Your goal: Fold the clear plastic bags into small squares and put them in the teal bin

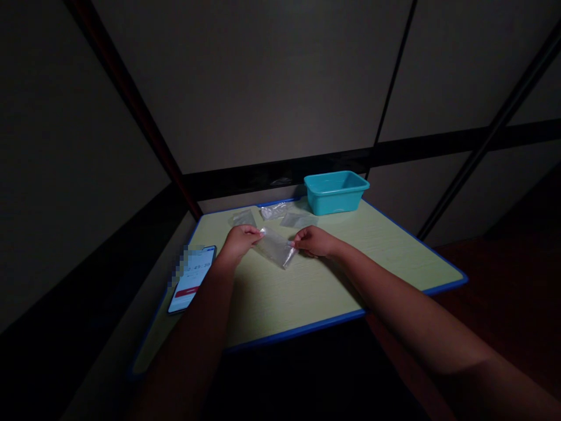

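Observation:
A small clear plastic bag (pixel 275 248) is stretched between both hands just above the pale green table (pixel 307 292). My left hand (pixel 240 240) pinches its left corner. My right hand (pixel 312 241) pinches the right edge, where the bag hangs slightly lower. Beyond the hands, three more clear plastic bags (pixel 274 215) lie flat near the table's far edge.
A teal plastic tub (pixel 336 192) stands at the table's far right corner. A lit phone (pixel 193 278) lies at the left edge. The table has a blue rim and sits against dim partition walls; the floor to the right is dark.

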Demonstrator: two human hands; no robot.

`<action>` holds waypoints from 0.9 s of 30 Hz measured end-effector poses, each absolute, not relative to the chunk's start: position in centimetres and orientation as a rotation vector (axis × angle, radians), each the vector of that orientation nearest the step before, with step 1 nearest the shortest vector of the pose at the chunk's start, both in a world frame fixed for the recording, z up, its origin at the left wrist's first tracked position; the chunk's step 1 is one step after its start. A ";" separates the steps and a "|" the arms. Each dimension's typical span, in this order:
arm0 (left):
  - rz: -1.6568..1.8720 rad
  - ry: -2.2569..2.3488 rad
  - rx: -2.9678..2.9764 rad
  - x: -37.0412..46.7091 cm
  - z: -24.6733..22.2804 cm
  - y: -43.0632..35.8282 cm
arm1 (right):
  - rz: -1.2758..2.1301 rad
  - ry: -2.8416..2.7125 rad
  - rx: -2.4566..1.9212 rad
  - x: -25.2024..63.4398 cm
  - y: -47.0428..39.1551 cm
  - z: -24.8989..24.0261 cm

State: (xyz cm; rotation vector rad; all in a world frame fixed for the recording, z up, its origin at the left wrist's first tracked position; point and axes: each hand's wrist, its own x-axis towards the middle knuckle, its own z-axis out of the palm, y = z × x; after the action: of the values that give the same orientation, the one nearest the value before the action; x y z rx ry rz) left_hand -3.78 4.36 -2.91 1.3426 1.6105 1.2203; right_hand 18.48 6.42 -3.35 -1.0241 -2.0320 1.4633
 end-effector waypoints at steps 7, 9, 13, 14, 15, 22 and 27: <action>1.235 1.616 1.358 -3.9 -3.4 4.9 | 1.375 -1.981 -1.075 17.5 6.0 -3.3; 1.250 1.626 1.356 -4.0 -3.4 4.9 | 1.375 -1.946 -1.055 17.3 5.8 -3.2; 1.258 1.642 1.351 -4.2 -3.5 5.0 | 1.480 -1.898 -0.989 17.1 5.7 -3.4; 1.253 1.644 1.352 -4.2 -3.5 5.0 | 1.511 -1.884 -0.971 17.1 5.7 -3.5; 1.248 1.647 1.355 -4.2 -3.5 5.0 | 1.536 -1.873 -0.953 17.0 5.7 -3.6; 1.232 1.661 1.407 -4.1 -3.5 5.0 | 1.580 -1.916 -0.955 17.2 5.8 -3.8; 1.210 1.643 1.457 -3.9 -3.7 5.0 | 1.426 -2.029 -1.072 17.6 5.8 -3.5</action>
State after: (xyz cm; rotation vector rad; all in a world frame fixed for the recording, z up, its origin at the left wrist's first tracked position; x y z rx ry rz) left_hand -3.88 4.95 -3.73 1.4573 1.6426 1.2101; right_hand 17.65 5.84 -3.46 -1.0720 -2.0295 1.4260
